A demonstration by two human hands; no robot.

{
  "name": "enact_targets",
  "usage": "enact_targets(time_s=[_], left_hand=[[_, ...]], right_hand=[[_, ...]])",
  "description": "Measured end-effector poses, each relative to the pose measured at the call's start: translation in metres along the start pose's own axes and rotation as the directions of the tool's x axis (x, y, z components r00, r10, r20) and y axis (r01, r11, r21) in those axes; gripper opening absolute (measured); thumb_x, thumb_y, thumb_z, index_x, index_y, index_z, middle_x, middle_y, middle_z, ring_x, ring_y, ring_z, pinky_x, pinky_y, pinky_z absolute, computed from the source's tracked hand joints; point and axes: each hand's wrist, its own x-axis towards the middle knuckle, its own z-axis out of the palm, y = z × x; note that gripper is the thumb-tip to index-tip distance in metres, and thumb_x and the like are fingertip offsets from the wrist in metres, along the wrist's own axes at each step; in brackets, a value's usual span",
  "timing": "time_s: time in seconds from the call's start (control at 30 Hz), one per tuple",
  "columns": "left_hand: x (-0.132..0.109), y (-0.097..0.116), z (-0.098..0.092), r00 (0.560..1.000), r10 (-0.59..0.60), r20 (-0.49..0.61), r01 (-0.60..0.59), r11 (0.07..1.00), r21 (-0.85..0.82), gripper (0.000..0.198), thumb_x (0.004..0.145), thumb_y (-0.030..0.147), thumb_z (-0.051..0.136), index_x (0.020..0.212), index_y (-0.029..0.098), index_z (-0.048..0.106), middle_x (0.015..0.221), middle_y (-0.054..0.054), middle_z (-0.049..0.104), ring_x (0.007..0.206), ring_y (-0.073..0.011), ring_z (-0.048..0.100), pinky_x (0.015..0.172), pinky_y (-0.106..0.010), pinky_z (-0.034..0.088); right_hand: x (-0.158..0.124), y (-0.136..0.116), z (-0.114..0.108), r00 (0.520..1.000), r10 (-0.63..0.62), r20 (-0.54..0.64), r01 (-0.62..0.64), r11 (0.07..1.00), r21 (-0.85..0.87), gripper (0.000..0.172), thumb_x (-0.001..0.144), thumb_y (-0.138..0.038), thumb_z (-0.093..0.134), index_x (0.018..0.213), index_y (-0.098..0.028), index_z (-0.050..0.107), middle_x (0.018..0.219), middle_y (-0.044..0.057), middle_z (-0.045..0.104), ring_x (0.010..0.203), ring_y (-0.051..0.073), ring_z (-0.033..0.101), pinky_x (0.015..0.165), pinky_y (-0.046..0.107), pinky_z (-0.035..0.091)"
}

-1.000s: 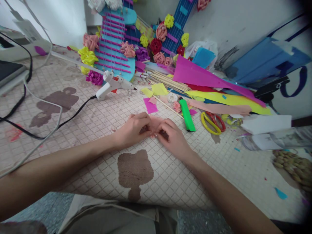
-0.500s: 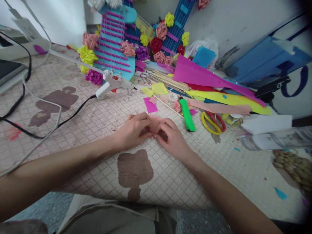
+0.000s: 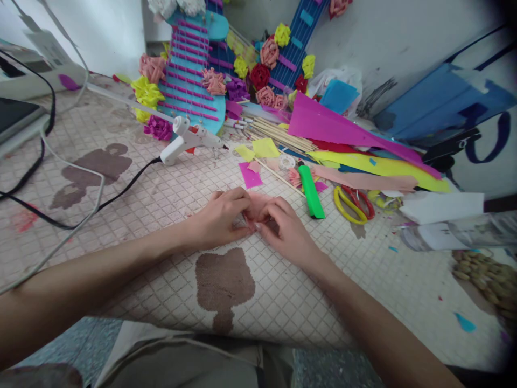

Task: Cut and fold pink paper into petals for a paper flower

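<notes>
Between my two hands is a small piece of pink crepe paper [image 3: 258,201], partly hidden by the fingers. My left hand [image 3: 230,215] pinches its left side, and my right hand [image 3: 285,226] pinches the right side, with thumbs and fingertips almost meeting at its near edge. Just beyond them lie a magenta paper square [image 3: 250,175] and a yellow paper piece [image 3: 265,147]. A green cutter-like tool [image 3: 311,193] rests to the right of my right hand, with yellow-and-red-handled scissors [image 3: 350,206] farther right.
A white glue gun [image 3: 189,141] stands at the back left, its black cord [image 3: 133,182] trailing left. Behind are paper-flower-covered blue panels [image 3: 191,75], wooden sticks [image 3: 278,133] and crepe strips [image 3: 335,124]. A clear bottle [image 3: 464,231] lies at the right, near nuts or pebbles [image 3: 484,277].
The fingertips have shifted slightly on the pink paper, the thumbs working at its near edge. The view has moved very slightly; everything else lies as before.
</notes>
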Motion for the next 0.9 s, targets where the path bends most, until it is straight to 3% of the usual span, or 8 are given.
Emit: enact_targets(time_s=[0.27,0.5,0.63,0.73,0.9], left_hand=[[0.007,-0.01,-0.003,0.999,0.033,0.0,-0.033,0.987,-0.16,0.005,0.081,0.017,0.059,0.083,0.014,0.063,0.091,-0.006,0.057,0.086,-0.0175,0.056,0.076,-0.031,0.046],[0.008,-0.004,0.0,0.977,0.014,-0.213,-0.045,0.989,-0.14,0.008,0.077,0.006,0.058,0.078,0.013,0.061,0.084,-0.005,0.056,0.074,-0.0141,0.054,0.066,-0.027,0.044],[0.007,0.001,0.003,0.989,0.098,-0.111,-0.111,0.987,-0.113,0.01,0.082,0.01,0.056,0.082,0.015,0.064,0.084,-0.004,0.061,0.085,-0.0175,0.056,0.078,-0.032,0.043],[0.007,0.002,0.006,0.995,0.088,-0.037,-0.091,0.993,-0.081,0.014,0.086,0.013,0.052,0.086,0.017,0.065,0.088,-0.005,0.064,0.091,-0.0193,0.057,0.083,-0.036,0.04],[0.006,0.002,0.007,0.998,0.059,-0.024,-0.061,0.995,-0.078,0.009,0.085,0.017,0.054,0.083,0.017,0.063,0.091,-0.003,0.065,0.09,-0.0191,0.058,0.083,-0.037,0.036]], right_hand=[[0.0,0.0,0.011,0.997,0.034,-0.074,-0.042,0.993,-0.108,0.01,0.083,-0.026,0.059,0.08,-0.019,0.052,0.094,0.008,0.054,0.092,0.023,0.053,0.08,0.04,0.046],[0.0,0.001,0.011,0.995,0.053,-0.082,-0.061,0.994,-0.092,0.014,0.084,-0.031,0.059,0.081,-0.02,0.051,0.092,0.007,0.053,0.09,0.023,0.053,0.079,0.04,0.046],[0.0,0.002,0.012,0.993,0.063,-0.097,-0.067,0.997,-0.041,0.013,0.081,-0.023,0.061,0.086,-0.02,0.05,0.093,0.006,0.052,0.09,0.022,0.053,0.08,0.04,0.047],[0.001,0.005,0.009,0.992,0.057,-0.113,-0.056,0.998,0.018,0.018,0.078,-0.021,0.064,0.085,-0.021,0.048,0.091,0.005,0.05,0.089,0.021,0.052,0.079,0.038,0.047],[0.001,0.012,-0.002,0.989,0.103,-0.102,-0.097,0.993,0.062,0.017,0.077,-0.01,0.06,0.082,-0.021,0.048,0.089,0.003,0.05,0.081,0.017,0.053,0.072,0.034,0.047]])
